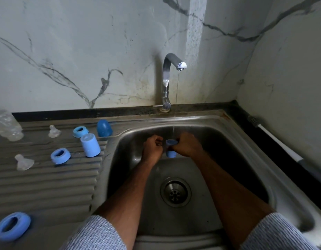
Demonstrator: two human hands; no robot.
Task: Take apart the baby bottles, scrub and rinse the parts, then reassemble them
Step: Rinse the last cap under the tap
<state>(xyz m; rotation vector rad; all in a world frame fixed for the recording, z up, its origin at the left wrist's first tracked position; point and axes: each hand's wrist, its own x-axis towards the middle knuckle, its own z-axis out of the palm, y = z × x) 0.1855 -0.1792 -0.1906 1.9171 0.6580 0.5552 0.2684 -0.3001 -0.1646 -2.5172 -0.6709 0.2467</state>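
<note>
Over the steel sink (pixel 246 159), my right hand (pixel 187 144) grips a small blue bottle cap (pixel 171 147), open end up, under a thin stream from the tap (pixel 167 78). My left hand (pixel 152 146) is curled beside the cap on its left; I cannot tell whether it holds anything. On the ribbed drainboard (pixel 47 177) lie two clear teats (pixel 54 131) (pixel 23 162), three blue collar rings (pixel 80 131) (pixel 60 156) (pixel 11 226), an upside-down light blue cap (pixel 90 145) and a dark blue dome cap (pixel 104 128). A clear bottle (pixel 6 127) lies at far left.
The drain (pixel 175 192) sits in the middle of the basin. A white and grey handle (pixel 278 141) lies along the dark counter edge at right. Marble walls close the back and right side.
</note>
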